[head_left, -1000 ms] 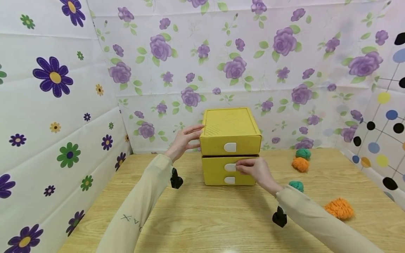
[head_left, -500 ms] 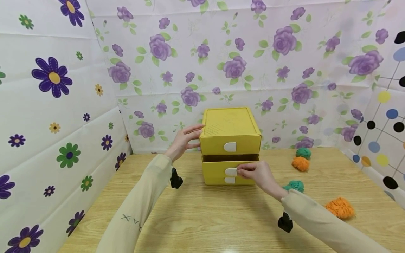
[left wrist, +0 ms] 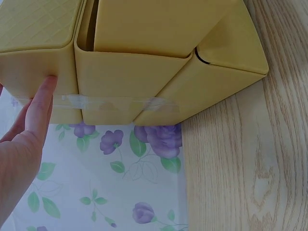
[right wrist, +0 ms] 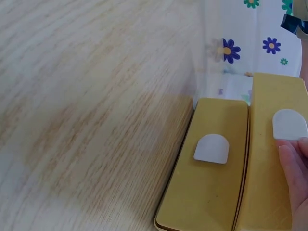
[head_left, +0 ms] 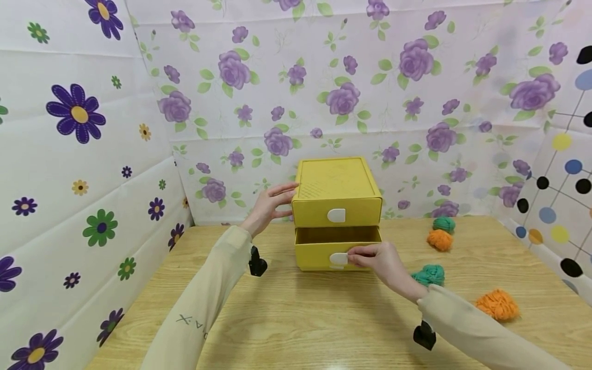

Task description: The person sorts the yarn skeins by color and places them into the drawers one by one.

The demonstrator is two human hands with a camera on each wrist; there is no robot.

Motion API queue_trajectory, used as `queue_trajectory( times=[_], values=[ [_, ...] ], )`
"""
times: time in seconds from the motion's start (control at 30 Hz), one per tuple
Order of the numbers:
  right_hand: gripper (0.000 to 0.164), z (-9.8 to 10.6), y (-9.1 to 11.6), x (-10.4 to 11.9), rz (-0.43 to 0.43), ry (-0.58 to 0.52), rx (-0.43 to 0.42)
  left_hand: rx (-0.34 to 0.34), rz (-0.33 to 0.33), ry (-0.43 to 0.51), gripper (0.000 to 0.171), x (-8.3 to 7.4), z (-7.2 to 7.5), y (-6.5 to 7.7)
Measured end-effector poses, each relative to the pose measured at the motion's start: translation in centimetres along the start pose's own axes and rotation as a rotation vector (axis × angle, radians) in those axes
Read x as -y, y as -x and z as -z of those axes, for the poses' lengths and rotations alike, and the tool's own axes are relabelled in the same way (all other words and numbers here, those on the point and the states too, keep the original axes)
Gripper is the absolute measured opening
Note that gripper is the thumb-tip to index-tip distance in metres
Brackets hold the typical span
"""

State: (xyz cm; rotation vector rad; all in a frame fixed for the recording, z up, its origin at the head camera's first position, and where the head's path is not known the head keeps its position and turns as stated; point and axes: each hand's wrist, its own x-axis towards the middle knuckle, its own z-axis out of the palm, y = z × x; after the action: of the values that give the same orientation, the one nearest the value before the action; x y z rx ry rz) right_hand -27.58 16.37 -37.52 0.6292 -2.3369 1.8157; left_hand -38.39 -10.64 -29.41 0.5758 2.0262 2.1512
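Observation:
A yellow three-drawer cabinet (head_left: 339, 177) stands on the wooden table against the flowered cloth. Its middle drawer (head_left: 314, 255) is pulled partway out, and the part of its inside that shows looks bare. My right hand (head_left: 386, 264) pinches the white handle (head_left: 339, 258) of that drawer; the right wrist view shows fingertips at the handle (right wrist: 290, 124). With fingers extended, my left hand (head_left: 270, 205) rests against the cabinet's left side near the top; in the left wrist view one fingertip touches the side wall (left wrist: 29, 72). The top drawer (head_left: 310, 213) and bottom drawer (right wrist: 207, 187) are closed.
To the right on the table (head_left: 287, 324) lie a green yarn ball (head_left: 444, 224), an orange yarn ball (head_left: 439, 240), another green one (head_left: 430, 275) beside my right forearm, and another orange one (head_left: 498, 304). Patterned cloth walls border the table at the back and sides.
My right hand has drawn the middle drawer outward toward me, from a narrow gap to a wide opening. My left hand has stayed in place on the cabinet's side.

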Motion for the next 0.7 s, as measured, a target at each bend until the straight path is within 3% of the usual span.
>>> queue_trajectory(
  times=[0.47,0.7],
  values=[
    [0.013,0.1,1.2,0.4,0.013,0.058,0.016,-0.001,0.005,0.015,0.037,0.0,0.0,-0.1],
    [0.014,0.1,1.6,0.8,0.011,0.034,0.029,-0.005,0.002,0.010,0.036,0.0,0.0,0.0]
  ],
)
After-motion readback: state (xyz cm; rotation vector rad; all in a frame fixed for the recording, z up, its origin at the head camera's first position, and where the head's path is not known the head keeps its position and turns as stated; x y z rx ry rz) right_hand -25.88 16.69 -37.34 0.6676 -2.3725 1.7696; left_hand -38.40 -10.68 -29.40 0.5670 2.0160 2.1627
